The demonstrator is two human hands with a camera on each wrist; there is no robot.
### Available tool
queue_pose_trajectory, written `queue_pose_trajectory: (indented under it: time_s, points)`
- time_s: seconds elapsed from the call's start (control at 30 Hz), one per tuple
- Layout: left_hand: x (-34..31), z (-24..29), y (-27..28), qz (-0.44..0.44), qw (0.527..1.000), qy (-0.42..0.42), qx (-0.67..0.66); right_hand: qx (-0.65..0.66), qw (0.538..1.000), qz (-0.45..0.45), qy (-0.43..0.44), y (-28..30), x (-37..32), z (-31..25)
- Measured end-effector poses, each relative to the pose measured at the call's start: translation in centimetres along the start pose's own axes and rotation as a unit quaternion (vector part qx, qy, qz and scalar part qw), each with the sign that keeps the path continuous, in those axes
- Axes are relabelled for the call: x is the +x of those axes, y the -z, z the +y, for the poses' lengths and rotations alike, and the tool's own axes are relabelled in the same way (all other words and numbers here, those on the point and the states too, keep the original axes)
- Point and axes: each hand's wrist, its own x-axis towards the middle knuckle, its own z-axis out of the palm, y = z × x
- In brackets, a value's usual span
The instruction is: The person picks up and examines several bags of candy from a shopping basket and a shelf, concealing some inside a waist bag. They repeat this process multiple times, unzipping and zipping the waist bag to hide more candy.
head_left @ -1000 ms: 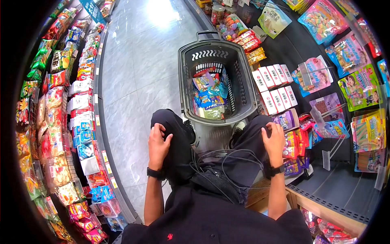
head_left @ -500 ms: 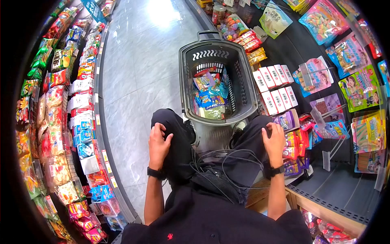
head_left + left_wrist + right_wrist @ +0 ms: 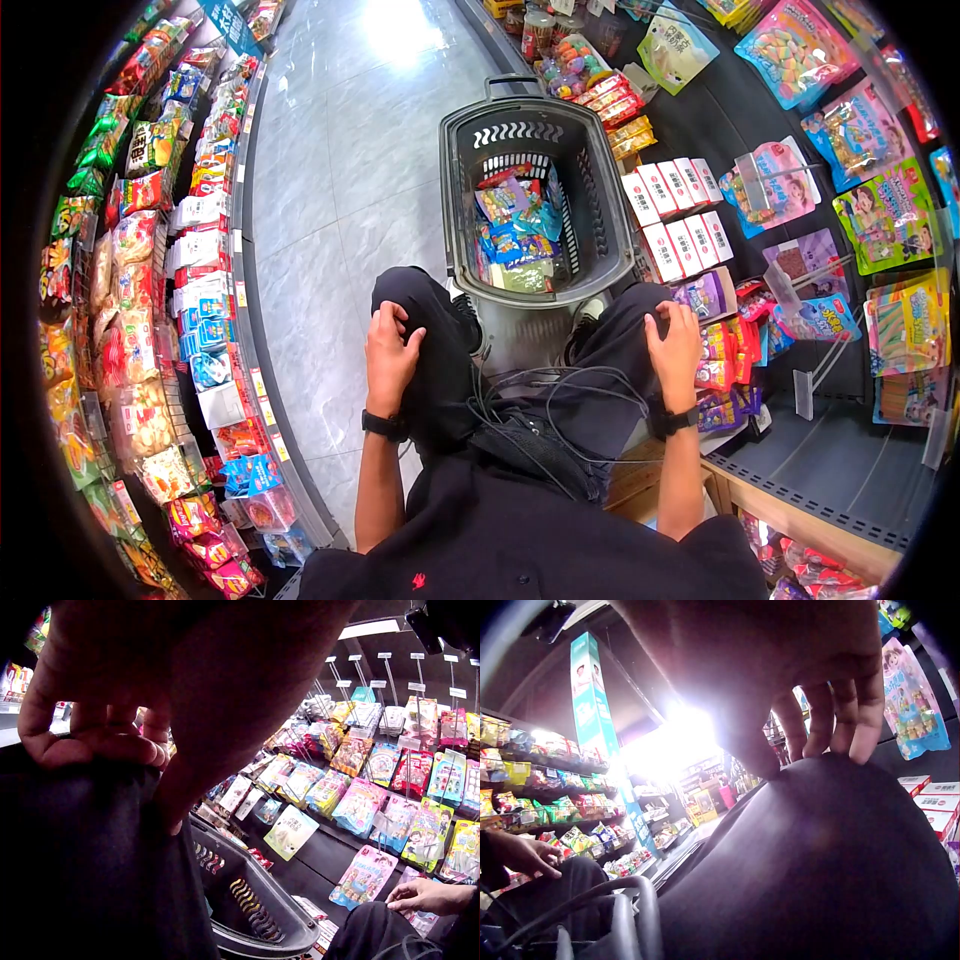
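Both hands rest on the person's knees in dark trousers. The left hand [image 3: 391,352] lies on the left knee, its fingers loosely bent over the cloth and nothing in them; in the left wrist view this hand [image 3: 112,697] touches the trouser fabric. On the right knee rests the right hand [image 3: 677,347], also empty; the right wrist view shows its fingertips [image 3: 838,750] on the cloth. Between and beyond the knees stands a dark basket [image 3: 607,215] holding several packets [image 3: 518,245], blue ones among them.
Shelves of snack bags [image 3: 135,335] line the left side. At the right are white-and-red boxes [image 3: 685,247], hanging candy bags [image 3: 885,215] and metal hooks. Loose cables [image 3: 560,385] lie across the lap. Grey tiled floor [image 3: 340,160] runs along the aisle.
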Motion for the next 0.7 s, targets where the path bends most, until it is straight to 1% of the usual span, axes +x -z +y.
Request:
queue_pose_trajectory:
  time_s: [0.7]
  points:
    - [-0.05,0.19,0.05,0.002,1.0,0.0,0.006,-0.001,1.0,0.007,0.002,-0.04,-0.03,0.04]
